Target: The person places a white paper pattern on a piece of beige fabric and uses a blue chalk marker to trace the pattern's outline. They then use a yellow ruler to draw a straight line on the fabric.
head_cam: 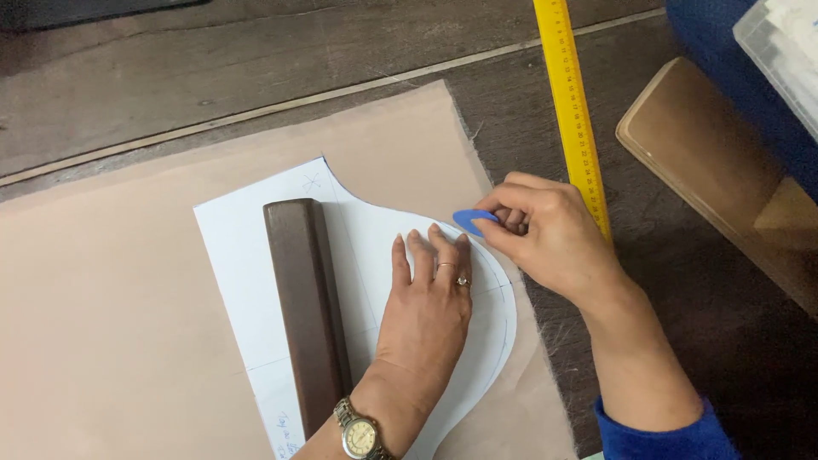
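Note:
A white paper pattern piece [256, 281] with a curved right edge lies on beige fabric [119, 307]. My left hand [426, 302], wearing rings and a wristwatch, presses flat on the paper with fingers spread. My right hand [545, 234] pinches a blue piece of tailor's chalk [470, 221] at the paper's curved edge, just above my left fingertips. A dark brown wooden block [307, 307] rests lengthwise on the paper, left of my left hand.
A long yellow ruler [573, 102] lies on the dark wooden surface to the right of the fabric. A tan board [707, 162] sits at the right, and a clear plastic box [784, 51] on blue cloth is in the top right corner.

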